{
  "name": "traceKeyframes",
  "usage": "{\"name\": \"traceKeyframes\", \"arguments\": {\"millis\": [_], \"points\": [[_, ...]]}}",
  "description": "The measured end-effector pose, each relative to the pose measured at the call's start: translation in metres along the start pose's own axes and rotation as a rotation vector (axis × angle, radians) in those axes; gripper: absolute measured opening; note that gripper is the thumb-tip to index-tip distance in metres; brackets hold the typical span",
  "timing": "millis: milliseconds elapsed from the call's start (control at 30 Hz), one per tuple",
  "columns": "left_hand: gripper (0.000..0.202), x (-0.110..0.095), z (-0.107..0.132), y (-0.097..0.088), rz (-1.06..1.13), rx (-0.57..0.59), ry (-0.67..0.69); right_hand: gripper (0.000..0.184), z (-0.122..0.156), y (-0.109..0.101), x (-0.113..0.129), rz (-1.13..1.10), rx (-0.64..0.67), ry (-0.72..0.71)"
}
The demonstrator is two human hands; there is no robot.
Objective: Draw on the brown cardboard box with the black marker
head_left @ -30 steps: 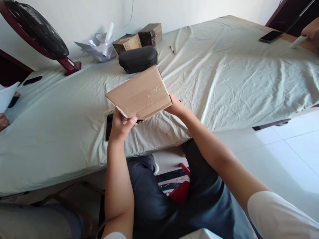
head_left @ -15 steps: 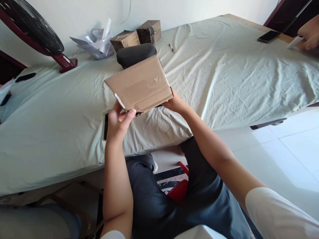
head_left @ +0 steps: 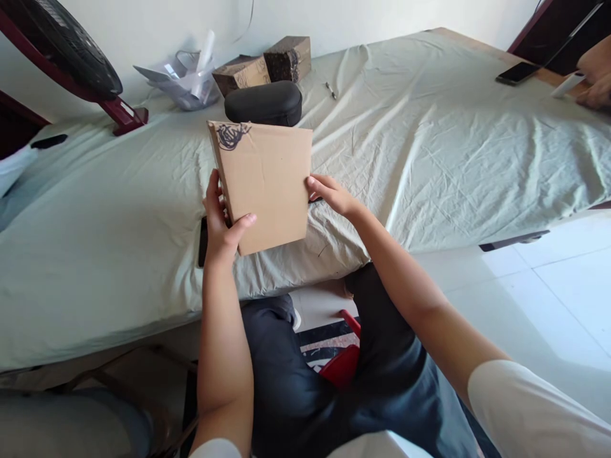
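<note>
A flat brown cardboard box (head_left: pixel 270 184) is held up above the cloth-covered table, with a dark scribble in its upper left corner. My left hand (head_left: pixel 223 222) grips its left side, thumb on the front face and fingers behind the edge. On the right edge, my right hand (head_left: pixel 331 192) pinches the box with the thumb in front; its other fingers are partly hidden. Just beyond the box lies a black zip case (head_left: pixel 263 104). A dark phone-like object (head_left: pixel 203 243) rests partly behind my left wrist.
Two patterned cardboard boxes (head_left: pixel 287 58) and a clear plastic basket (head_left: pixel 198 89) with papers stand by the wall. A dark red fan (head_left: pixel 124 114) is at the left. A pen (head_left: pixel 331 91) lies mid-table. Another person's hand (head_left: pixel 596 79) and a phone (head_left: pixel 518 72) are far right.
The box has been turned over in my hands, so a face with a dark scribble now shows. It has come lower, and the black case behind it is more visible.
</note>
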State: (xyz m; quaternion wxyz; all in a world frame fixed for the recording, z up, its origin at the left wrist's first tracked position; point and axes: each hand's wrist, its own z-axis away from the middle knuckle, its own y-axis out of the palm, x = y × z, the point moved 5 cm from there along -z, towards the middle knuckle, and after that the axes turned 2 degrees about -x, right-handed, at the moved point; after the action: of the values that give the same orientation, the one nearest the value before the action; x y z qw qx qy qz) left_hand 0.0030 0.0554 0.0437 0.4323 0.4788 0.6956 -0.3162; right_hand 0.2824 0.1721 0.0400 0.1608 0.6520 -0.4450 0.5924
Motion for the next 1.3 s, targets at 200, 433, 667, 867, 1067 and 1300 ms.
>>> {"name": "traceKeyframes", "arguments": {"millis": [200, 433, 667, 867, 1067, 1300], "points": [[0.098, 0.032, -0.009, -0.015, 0.092, -0.129, 0.022, 0.039, -0.001, -0.008, -0.022, 0.648, 0.031, 0.296], [0.082, 0.039, -0.008, -0.025, 0.185, -0.148, -0.079, 0.029, -0.003, 0.007, -0.020, 0.807, 0.136, 0.378], [0.091, 0.027, -0.006, -0.013, 0.167, -0.069, -0.026, 0.033, -0.007, 0.006, -0.014, 0.764, 0.102, 0.396], [0.103, 0.033, -0.007, -0.006, 0.199, -0.151, -0.064, 0.032, -0.008, 0.007, -0.017, 0.772, 0.096, 0.435], [0.106, 0.028, -0.006, 0.003, 0.183, -0.130, -0.071, 0.032, -0.008, 0.006, -0.022, 0.777, 0.079, 0.441], [0.101, 0.028, -0.007, 0.003, 0.160, -0.115, -0.049, 0.029, -0.007, 0.002, -0.022, 0.735, 0.018, 0.430]]}}
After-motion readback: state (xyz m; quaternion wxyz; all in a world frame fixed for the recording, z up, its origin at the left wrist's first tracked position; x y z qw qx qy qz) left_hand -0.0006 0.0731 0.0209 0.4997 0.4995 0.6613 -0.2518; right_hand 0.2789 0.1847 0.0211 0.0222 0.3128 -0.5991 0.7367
